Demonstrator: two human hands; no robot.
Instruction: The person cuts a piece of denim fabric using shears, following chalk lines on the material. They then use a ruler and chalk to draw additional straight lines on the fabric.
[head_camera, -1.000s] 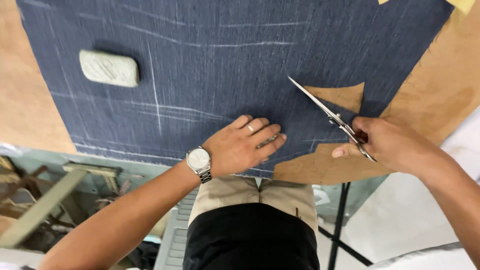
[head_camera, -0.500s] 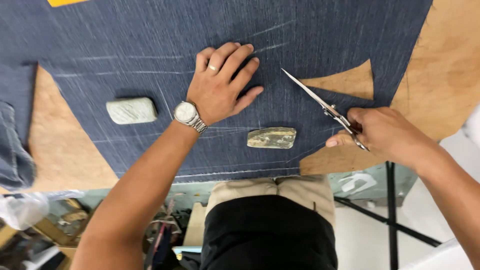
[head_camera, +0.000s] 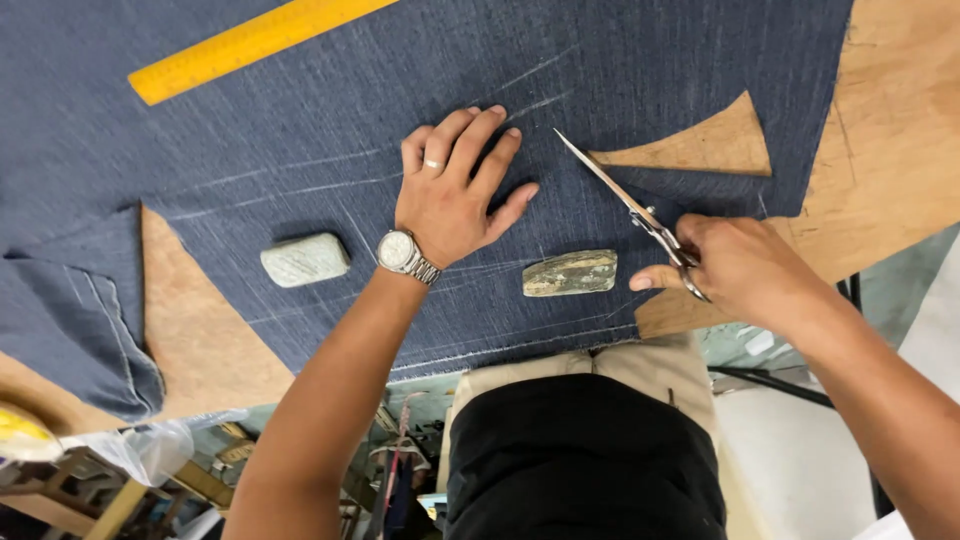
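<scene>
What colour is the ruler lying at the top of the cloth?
The ruler is yellow, lying on the dark blue cloth. The head view shows it.

head cam | looks steeply down, close | over table (head_camera: 880, 180) edge | far side cropped, probably

Even, bright light fell from overhead; my left hand (head_camera: 455, 195) cast only a soft shadow on the blue cloth (head_camera: 330, 120) beside its fingers. Near my right hand (head_camera: 740, 270) the scissors (head_camera: 625, 205) gleamed faintly. Edges bowed outward; clutter below my wrists blurred.
</scene>
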